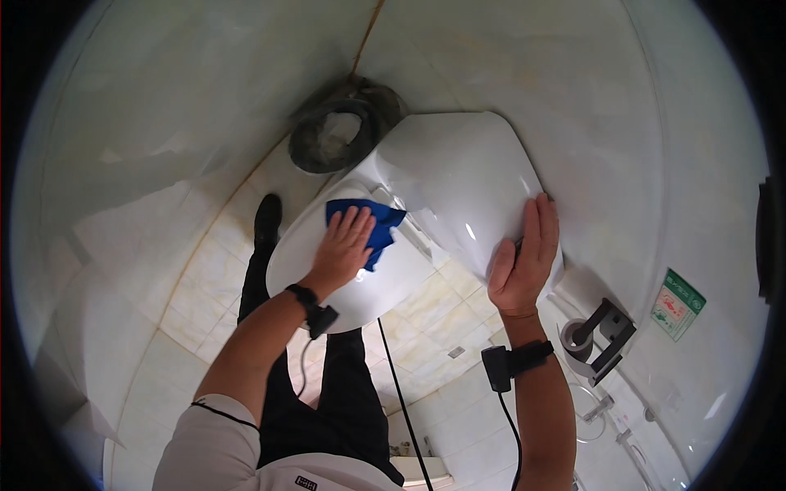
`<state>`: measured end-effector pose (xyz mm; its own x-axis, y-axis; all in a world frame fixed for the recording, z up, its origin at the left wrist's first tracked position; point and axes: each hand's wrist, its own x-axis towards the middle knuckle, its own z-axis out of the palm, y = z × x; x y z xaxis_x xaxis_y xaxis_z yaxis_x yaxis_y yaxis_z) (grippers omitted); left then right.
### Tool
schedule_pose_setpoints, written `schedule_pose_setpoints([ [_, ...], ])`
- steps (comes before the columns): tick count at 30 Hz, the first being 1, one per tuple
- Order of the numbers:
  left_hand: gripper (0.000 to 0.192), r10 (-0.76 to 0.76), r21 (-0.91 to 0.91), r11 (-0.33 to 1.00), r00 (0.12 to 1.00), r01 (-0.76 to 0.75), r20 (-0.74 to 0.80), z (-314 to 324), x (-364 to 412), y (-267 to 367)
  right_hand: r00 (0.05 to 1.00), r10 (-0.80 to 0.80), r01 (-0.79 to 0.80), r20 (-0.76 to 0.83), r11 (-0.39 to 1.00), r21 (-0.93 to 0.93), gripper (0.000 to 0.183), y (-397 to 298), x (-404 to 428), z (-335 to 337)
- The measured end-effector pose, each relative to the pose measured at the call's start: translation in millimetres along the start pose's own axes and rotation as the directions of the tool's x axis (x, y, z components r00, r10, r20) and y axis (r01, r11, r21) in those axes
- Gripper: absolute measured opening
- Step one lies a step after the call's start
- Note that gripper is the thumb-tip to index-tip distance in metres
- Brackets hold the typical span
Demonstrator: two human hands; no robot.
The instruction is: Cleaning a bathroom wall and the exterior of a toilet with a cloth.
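Note:
My left hand lies flat on a blue cloth, pressing it to the closed white lid of a toilet. Part of the cloth sticks out beyond the fingers towards the hinge. My right hand rests on the right side of the glossy white toilet tank, thumb apart from the fingers. Something small and dark, mostly hidden, shows between that thumb and the fingers. Each wrist wears a black strap with a small box and a cable.
A dark waste bin with a pale liner stands in the corner left of the tank. On the right wall are a toilet paper holder and a green-and-white sign. A floor drain sits in the tiled floor. A black cable hangs before me.

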<state>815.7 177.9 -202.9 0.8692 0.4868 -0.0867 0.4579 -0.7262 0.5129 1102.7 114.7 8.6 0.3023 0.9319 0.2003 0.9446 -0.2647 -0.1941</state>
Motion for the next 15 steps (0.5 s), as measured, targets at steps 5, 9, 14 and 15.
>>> schedule_pose_setpoints([
  [5,0.073,0.105,-0.044,0.994,0.994,-0.105,0.0,20,30,31,1.0,0.001,-0.001,0.02,1.0,-0.023,0.056,-1,2,-4],
  [9,0.063,0.324,0.015,0.945,0.938,-0.328,0.126,22,14,38,1.0,0.009,-0.008,0.029,0.999,-0.038,0.055,2,0,-7],
  [14,0.057,0.454,0.038,0.882,0.867,-0.47,0.206,19,-49,20,1.0,0.0,0.0,0.013,1.0,-0.024,0.053,4,-2,-3],
  [15,0.057,0.458,0.038,0.88,0.865,-0.474,0.205,16,-61,13,1.0,-0.011,0.012,0.008,1.0,-0.022,0.052,4,-2,-3],
])
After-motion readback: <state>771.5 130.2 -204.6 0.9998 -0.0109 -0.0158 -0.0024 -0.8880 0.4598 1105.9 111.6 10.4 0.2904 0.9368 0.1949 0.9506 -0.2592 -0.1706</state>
